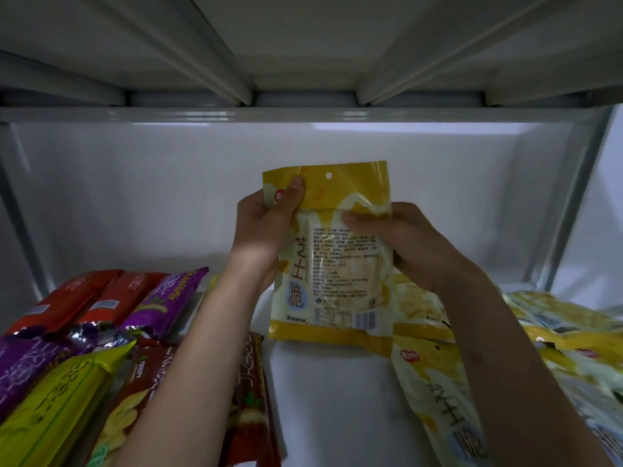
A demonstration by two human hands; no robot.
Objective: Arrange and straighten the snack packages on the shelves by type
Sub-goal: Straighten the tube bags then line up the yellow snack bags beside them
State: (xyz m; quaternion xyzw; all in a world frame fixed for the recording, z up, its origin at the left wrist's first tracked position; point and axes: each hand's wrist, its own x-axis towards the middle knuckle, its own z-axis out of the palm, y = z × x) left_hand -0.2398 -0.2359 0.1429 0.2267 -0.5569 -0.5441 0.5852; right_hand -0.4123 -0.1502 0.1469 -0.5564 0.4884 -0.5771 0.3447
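**Both your hands hold one yellow snack bag upright above the shelf**

You are looking into a white metal shelf from just above your own forearms. Between your hands, at the centre of the view, is a yellow and white snack bag with a small round hang hole near its top edge. It stands upright, its printed back panel with fine text and a barcode facing you, and its bottom edge hangs just over the bare white shelf surface.

Your left hand grips the bag's upper left edge; the thumb lies across the front of the top corner, and the fingers are hidden behind the bag. Your right hand grips the bag's right edge a little lower, its fingers curled over the front at the upper middle, the palm against the side.

To the left of your left forearm, long snack packs lie side by side on the shelf: two red packs, a purple pack, a yellow-green pack, and brown packs partly hidden under the arm. To the right, under and beyond your right forearm, more yellow and white bags of the same kind lie flat, overlapping one another loosely, reaching the right edge of the view.

The underside of the next shelf fills the top of the view.
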